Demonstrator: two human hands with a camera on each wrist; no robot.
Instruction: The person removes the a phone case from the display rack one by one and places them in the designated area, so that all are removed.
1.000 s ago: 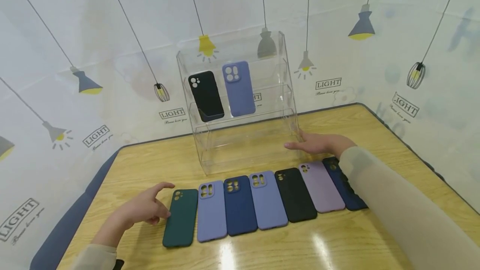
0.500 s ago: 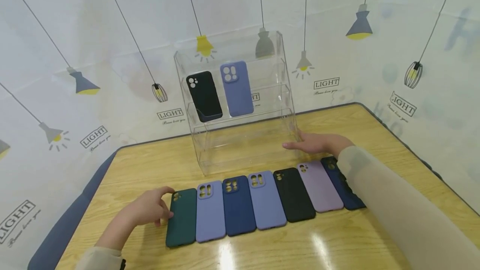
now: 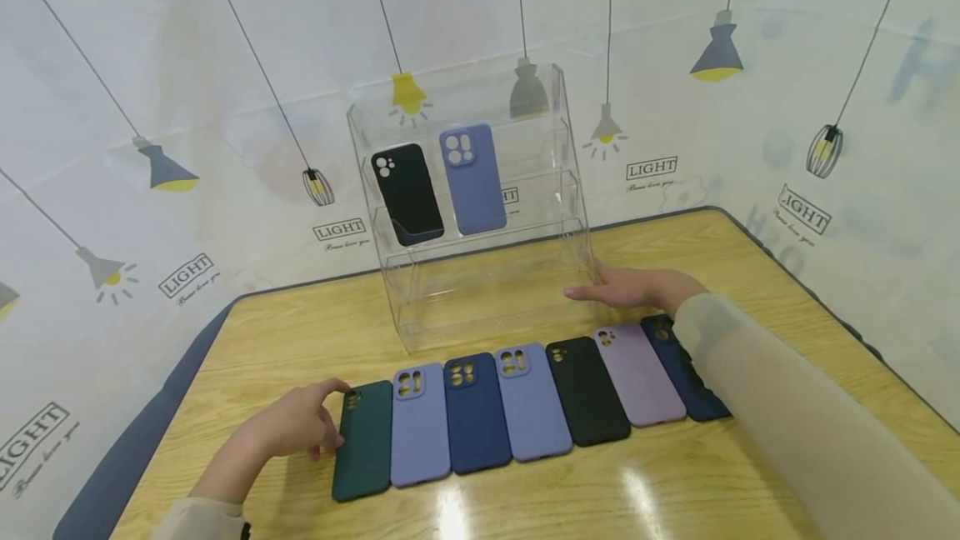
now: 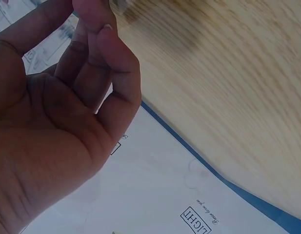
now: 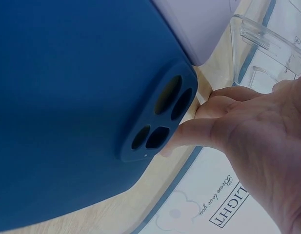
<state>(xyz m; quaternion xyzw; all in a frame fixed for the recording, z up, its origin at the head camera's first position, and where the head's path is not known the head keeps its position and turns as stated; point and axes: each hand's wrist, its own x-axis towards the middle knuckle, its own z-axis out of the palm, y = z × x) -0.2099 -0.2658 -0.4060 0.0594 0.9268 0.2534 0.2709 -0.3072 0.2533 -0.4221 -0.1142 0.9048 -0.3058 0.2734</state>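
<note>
A row of phone cases lies camera-cutout end away from me. At its left end is a dark green phone case [image 3: 362, 442]. My left hand [image 3: 294, 422] is beside it, index fingertip at its upper left corner and another fingertip at its left edge. In the left wrist view, the left hand [image 4: 67, 102] shows loosely bent fingers; the case is out of sight. My right hand [image 3: 633, 286] rests at the lower right side of the clear tiered display stand [image 3: 480, 315], thumb extended in front. In the right wrist view, the right hand [image 5: 257, 131] appears behind a dark blue phone case [image 5: 82, 97].
A black phone case [image 3: 410, 198] and a periwinkle one [image 3: 474, 182] stand in the display stand. Along the row come more periwinkle, navy, black and lilac cases [image 3: 641, 377]. My right sleeve [image 3: 795, 407] partly covers the rightmost case. A printed wall covering [image 3: 247, 65] borders the wooden table [image 3: 285, 323].
My left hand has moved in to the green phone case, which has turned slightly and now lies straighter against the neighbouring periwinkle case. My right hand stays by the stand.
</note>
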